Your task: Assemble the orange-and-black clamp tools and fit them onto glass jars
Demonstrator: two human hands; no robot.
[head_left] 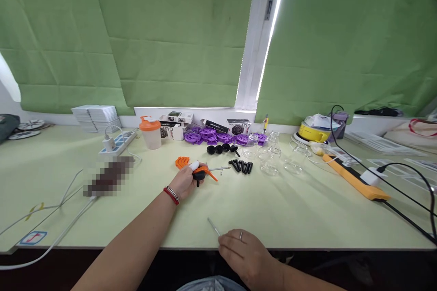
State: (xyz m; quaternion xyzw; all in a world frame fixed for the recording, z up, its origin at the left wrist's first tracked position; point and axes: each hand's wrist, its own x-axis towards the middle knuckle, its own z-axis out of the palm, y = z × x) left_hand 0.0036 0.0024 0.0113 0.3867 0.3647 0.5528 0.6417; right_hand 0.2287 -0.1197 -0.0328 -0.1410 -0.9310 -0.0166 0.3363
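My left hand [186,181] is closed on an orange plastic piece [212,175] with a black round part [199,174] against it. From beside these a thin metal rod [220,168] points right; I cannot tell whether it is held or lies on the table. Small bits [221,173] lie under its tip. Several curved orange pieces [182,162] sit just past my left hand. Low at the table's front edge, my right hand [247,254] is closed around a slim, silvery rod [214,226], which sticks out up and left; its other end is hidden in my fingers.
Several black tubes [241,166], black round parts [218,148], purple pieces [208,135] and clear cups [269,166] spread across the table's middle and back. An orange-lidded cup [150,132] stands left. Power strips [358,177] with cables lie on both sides.
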